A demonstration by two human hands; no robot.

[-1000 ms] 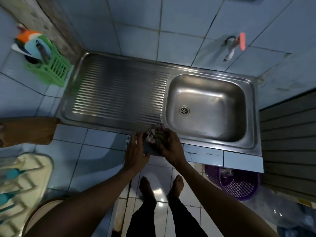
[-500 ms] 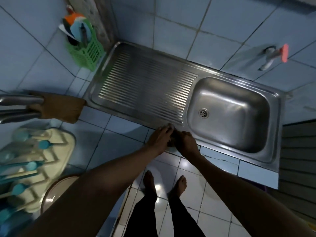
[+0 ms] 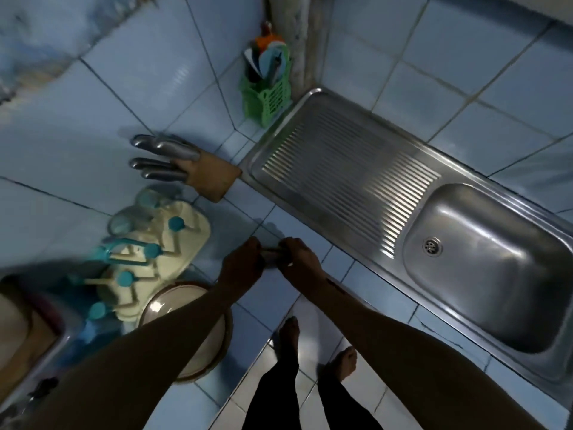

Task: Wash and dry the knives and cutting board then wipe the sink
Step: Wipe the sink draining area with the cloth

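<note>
Between the two hands, the left hand (image 3: 240, 268) and the right hand (image 3: 297, 265), only a small dark scrap of cloth (image 3: 272, 255) shows; the curled fingers hide the rest. The sink (image 3: 483, 305) runs off the right edge, its far corner cut away. The knives (image 3: 161, 159) sit in a wooden block (image 3: 214, 178) that covers their blades (handles alone show). The drying rack (image 3: 148, 262) is smeared by blur. A container (image 3: 21, 330) at the left edge is cropped, contents unreadable.

Steel sink (image 3: 483, 274) lies bare on the right, its ribbed drainer leftward; knives (image 3: 161, 159) sit sheathed in the wooden block (image 3: 214, 178), far left.
</note>
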